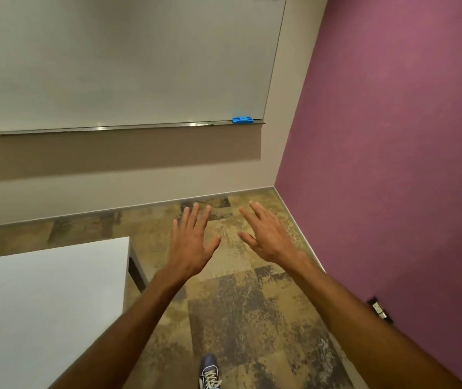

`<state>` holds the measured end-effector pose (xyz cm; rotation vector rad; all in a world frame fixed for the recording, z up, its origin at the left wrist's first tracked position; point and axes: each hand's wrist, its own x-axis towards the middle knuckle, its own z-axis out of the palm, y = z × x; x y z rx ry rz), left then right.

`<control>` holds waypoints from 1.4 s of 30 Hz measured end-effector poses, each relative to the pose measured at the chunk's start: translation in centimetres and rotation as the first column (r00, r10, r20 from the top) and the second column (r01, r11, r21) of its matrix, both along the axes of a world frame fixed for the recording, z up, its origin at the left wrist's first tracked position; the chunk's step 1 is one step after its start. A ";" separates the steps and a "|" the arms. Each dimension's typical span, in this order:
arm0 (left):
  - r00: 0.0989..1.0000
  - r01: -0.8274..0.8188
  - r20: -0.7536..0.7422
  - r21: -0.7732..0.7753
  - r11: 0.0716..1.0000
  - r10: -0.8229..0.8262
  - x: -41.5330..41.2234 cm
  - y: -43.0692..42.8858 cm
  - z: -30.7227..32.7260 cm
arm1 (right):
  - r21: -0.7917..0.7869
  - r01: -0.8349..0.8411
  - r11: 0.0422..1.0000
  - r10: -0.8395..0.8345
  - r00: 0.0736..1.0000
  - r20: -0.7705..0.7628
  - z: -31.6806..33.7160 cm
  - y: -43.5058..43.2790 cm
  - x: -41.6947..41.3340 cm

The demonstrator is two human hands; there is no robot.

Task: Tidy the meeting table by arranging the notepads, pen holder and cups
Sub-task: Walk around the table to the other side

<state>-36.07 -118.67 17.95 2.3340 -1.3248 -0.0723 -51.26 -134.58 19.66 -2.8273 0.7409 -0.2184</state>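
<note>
My left hand (193,242) and my right hand (266,234) are stretched out in front of me above the floor, palms down, fingers straight and spread, holding nothing. A corner of the white meeting table (41,299) fills the lower left, to the left of my left forearm. No notepads, pen holder or cups show in this view.
A large whiteboard (117,60) hangs on the beige wall ahead, with a blue eraser (242,120) on its tray. A purple wall (392,164) closes off the right, with a socket (379,310) low down. Mottled carpet (252,318) lies underfoot; my shoe (209,373) shows at the bottom.
</note>
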 end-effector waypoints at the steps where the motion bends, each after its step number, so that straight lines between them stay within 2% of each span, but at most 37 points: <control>1: 1.000 -0.008 -0.007 0.004 1.000 0.008 1.8 -1.1 0.1 | 0.006 -0.014 1.000 0.014 1.000 -0.002 0.2 -1.3 2.2; 12: 0.970 -0.244 -0.013 -0.004 0.970 0.244 19.8 -6.9 1.1 | 0.027 -0.233 0.972 0.233 0.972 0.000 1.0 -10.6 25.1; 20: 0.885 -0.465 -0.009 -0.001 0.885 0.465 32.1 -10.2 -0.4 | 0.010 -0.468 0.884 0.468 0.884 -0.001 0.0 -16.0 42.0; 32: 0.616 -0.788 -0.054 -0.054 0.614 0.786 45.7 -15.0 0.6 | -0.023 -0.806 0.592 0.806 0.592 -0.020 0.8 -20.8 64.7; 42: 0.318 -0.947 -0.087 0.027 0.321 0.944 53.1 -8.9 0.1 | 0.001 -0.948 0.317 0.948 0.317 0.005 -1.1 -12.6 79.6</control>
